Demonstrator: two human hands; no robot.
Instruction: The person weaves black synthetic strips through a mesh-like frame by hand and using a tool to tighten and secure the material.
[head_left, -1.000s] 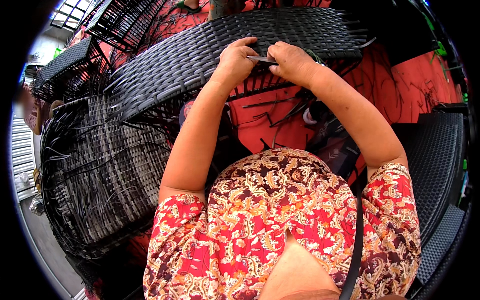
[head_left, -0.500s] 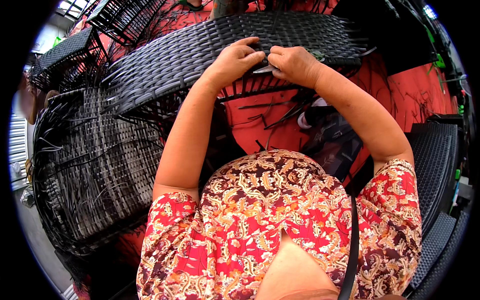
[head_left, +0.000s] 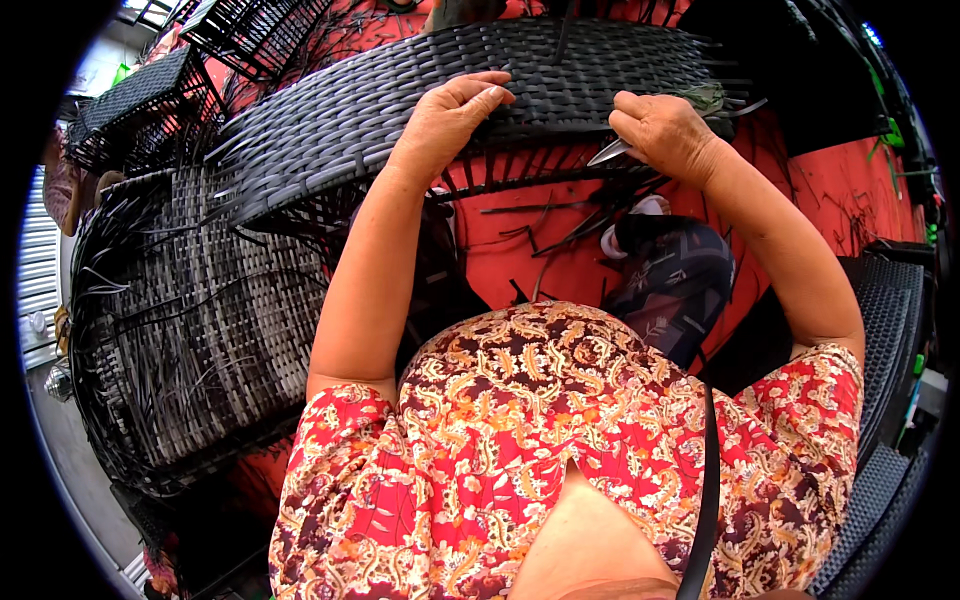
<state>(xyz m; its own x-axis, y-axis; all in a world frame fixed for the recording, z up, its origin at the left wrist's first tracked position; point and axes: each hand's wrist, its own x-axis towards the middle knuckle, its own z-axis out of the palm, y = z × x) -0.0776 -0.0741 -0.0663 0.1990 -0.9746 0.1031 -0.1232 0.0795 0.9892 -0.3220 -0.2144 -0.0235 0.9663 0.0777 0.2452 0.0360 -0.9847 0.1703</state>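
Right grip (head_left: 660, 135) clasps a pointed metal blade (head_left: 608, 153); left grip (head_left: 443, 115), hold unclear, lies over flat woven strips (head_left: 325, 130).

A head-worn fisheye looks down, shirt (head_left: 520, 430) close below, woven panel (head_left: 545, 85) beyond

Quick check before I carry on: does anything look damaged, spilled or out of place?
Loose dark strips litter the red floor, and uneven strip ends stick out past the woven panel's right edge. The woven piece at left has stray strands along its edge, looking frayed or unfinished.
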